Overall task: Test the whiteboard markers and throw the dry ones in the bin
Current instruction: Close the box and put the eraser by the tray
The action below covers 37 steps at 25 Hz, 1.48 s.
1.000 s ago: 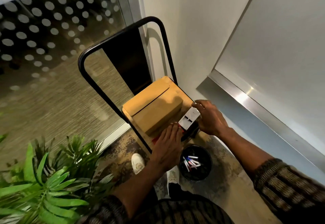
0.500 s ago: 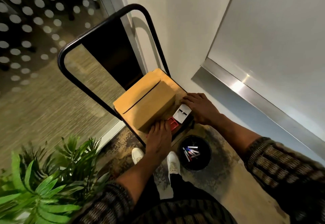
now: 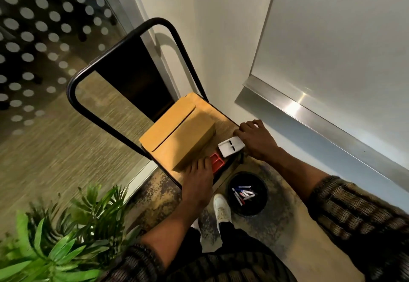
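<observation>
left hand (image 3: pixel 198 182) flat on red tray (image 3: pixel 216 163), right hand (image 3: pixel 256 143) curled gripping white box (image 3: pixel 230 147)

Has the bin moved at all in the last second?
No. The bin is still on the floor just off the front right corner of the chair, as before. Only the head camera's view has shifted.

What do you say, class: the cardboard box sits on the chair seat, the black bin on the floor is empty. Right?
No: the black bin holds several markers, as the head view shows. The cardboard box does sit on the chair seat.
</observation>
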Available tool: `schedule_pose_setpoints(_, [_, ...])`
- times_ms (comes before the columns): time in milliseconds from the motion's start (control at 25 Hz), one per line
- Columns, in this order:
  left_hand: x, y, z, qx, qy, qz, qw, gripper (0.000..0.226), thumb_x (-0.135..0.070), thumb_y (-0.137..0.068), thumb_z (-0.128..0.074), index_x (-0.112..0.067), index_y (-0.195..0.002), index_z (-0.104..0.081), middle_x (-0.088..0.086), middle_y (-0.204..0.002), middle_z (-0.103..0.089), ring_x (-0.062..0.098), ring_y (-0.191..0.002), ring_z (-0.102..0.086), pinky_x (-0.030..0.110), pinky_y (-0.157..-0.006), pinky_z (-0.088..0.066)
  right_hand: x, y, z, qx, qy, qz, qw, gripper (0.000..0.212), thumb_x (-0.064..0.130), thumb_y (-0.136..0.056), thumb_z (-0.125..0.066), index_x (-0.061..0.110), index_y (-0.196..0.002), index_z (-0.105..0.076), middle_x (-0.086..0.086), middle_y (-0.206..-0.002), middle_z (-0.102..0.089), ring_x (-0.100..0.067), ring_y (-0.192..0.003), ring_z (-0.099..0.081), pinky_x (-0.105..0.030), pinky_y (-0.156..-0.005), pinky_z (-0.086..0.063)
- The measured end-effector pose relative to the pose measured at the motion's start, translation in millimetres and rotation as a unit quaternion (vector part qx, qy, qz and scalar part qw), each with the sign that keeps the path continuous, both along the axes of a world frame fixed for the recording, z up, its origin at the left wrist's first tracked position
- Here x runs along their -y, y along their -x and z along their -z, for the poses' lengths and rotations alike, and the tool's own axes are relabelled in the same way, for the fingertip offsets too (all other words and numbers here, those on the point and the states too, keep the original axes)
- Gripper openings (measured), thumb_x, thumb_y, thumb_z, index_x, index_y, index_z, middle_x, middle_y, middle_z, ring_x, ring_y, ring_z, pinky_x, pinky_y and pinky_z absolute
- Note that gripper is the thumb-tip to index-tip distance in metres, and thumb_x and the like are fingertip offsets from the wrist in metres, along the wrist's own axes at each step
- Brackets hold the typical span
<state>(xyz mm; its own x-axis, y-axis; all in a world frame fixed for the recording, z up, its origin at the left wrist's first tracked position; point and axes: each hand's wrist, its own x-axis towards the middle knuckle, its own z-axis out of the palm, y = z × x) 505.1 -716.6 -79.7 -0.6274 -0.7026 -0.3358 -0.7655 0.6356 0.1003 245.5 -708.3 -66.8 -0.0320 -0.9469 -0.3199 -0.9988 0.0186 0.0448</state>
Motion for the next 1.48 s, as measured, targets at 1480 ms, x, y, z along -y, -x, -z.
schedule_pose_setpoints(1480, [-206.9,44.1,-42.8,0.005,0.044,0.453,0.890,0.065,-0.031,-0.075,-0.085,-0.019,-0.135,-0.063,0.006,-0.120,-0.073,0.032,-0.108,-0.069,0.044,-0.087,-0.057,-500.3,-147.6,-24.3,0.079,0.114,0.587,0.797,0.061,0.065,-0.081,-0.056,0.015,-0.115,-0.069,-0.010,-0.108,-0.069,-0.033,-0.095,-0.067,-0.042,-0.082,-0.046])
